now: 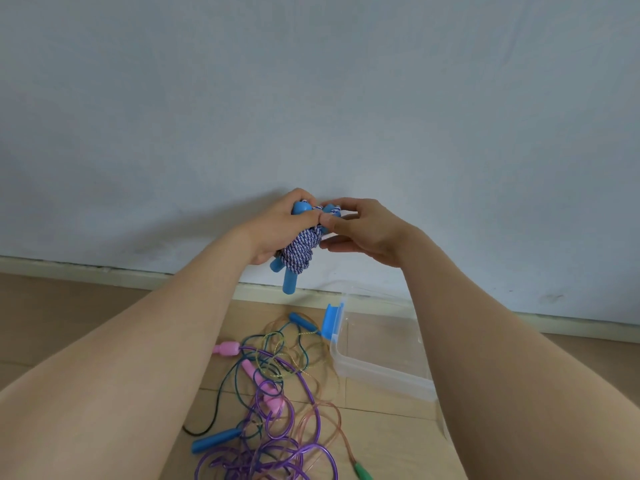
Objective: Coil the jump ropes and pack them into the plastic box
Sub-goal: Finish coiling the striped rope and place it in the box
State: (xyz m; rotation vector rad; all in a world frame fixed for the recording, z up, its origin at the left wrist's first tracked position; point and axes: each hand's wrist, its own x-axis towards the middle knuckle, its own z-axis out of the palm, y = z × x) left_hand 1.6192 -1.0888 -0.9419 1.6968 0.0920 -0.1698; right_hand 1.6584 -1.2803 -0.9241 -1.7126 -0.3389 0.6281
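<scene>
A blue-and-white braided jump rope [298, 252] is wound tightly around its two blue handles, whose ends stick out below. My left hand [277, 230] grips this bundle, held up in front of the wall. My right hand [363, 230] pinches the rope's top end beside the upper handle tips. Below, the clear plastic box [377, 372] stands open on the floor with a blue clip on its left rim; my right forearm hides part of it.
A tangle of loose ropes [273, 403] lies on the wooden floor left of the box: purple, teal, yellow and clear pink cords with pink handles [227, 348], blue handles [214, 441] and a green handle [362, 472]. A pale wall with a skirting board stands close behind.
</scene>
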